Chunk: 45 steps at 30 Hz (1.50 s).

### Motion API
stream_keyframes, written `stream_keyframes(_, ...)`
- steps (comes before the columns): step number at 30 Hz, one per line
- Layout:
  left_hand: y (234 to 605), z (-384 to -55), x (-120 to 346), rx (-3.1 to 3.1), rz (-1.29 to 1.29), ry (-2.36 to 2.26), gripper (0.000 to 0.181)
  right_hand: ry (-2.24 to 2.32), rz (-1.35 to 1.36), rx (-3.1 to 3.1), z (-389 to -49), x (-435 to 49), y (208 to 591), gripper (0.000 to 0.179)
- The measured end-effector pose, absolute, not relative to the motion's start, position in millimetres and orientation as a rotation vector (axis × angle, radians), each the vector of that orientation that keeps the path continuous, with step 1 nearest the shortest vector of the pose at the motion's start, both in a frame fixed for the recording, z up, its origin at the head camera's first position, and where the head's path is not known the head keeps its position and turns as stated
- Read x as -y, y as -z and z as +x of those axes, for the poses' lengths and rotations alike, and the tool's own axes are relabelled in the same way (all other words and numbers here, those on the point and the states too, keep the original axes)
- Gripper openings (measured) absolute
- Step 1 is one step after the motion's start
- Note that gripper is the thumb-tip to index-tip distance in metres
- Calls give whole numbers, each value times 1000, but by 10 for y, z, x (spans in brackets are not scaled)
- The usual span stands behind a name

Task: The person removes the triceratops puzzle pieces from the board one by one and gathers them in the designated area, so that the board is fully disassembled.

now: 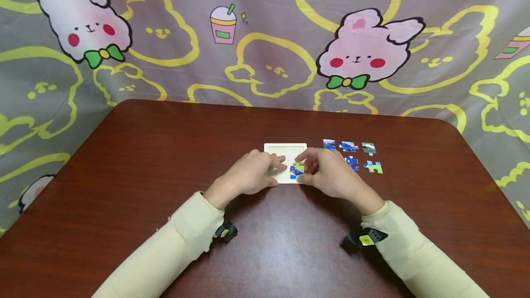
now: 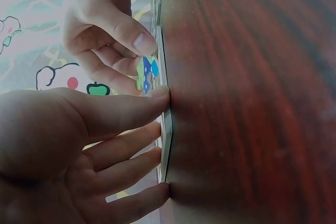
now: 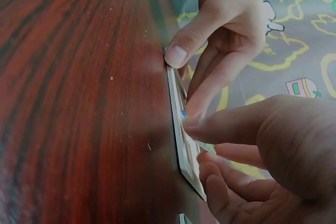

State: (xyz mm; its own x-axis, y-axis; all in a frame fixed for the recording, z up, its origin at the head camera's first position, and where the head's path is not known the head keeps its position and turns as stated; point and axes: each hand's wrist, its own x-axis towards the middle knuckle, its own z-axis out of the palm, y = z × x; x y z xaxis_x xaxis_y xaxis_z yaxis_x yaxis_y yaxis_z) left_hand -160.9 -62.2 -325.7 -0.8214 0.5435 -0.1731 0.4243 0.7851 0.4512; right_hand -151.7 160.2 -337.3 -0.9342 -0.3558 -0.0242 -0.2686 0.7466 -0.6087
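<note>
A shallow white puzzle tray [image 1: 285, 150] lies flat on the table between both hands. My right hand [image 1: 329, 171] pinches a blue and green jigsaw piece [image 1: 296, 170] over the tray's right part; the left wrist view also shows this piece [image 2: 147, 72], slightly tilted at the tray. Whether it lies fully flat cannot be told. My left hand [image 1: 252, 171] rests on the tray's left side, its thumb at the near edge and its fairly straight fingers [image 2: 128, 169] touching the tray. Fingers hide much of the tray in the right wrist view.
Several loose jigsaw pieces lie right of the tray, among them a green-blue one [image 1: 374, 167] and one at the upper right [image 1: 368, 148]. My right hand partly covers some. A patterned cloth [image 1: 265, 68] hangs behind the brown table [image 1: 145, 151].
</note>
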Motion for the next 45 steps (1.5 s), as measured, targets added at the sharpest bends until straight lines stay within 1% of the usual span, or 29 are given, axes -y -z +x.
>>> stream_keyframes(6, 3270, -1592, 635, -2685, 738, -594, 44, 915, -494, -2792, -1524, -1609, 3364, 39)
stream_keyframes(13, 3293, -1570, 648, -2695, 718, -602, 44, 918, -534, -2815, -1511, -1639, 3347, 37)
stream_keyframes(20, 3308, -1566, 641, -2706, 713, -592, 45, 970, -476, -2845, -1448, -1790, 3290, 37)
stream_keyframes(26, 3289, -1556, 643, -2703, 707, -594, 46, 953, -474, -2938, -1371, -2041, 3230, 38)
stream_keyframes(32, 3276, -1561, 641, -2694, 718, -599, 46, 951, -411, -3016, -1256, -2345, 3195, 36)
stream_keyframes(40, 3271, -1566, 634, -2683, 725, -626, 46, 958, -323, -3076, -1104, -2799, 3247, 38)
stream_keyframes(45, 3273, -1571, 619, -2677, 732, -627, 46, 951, -251, -3070, -1095, -3113, 3318, 39)
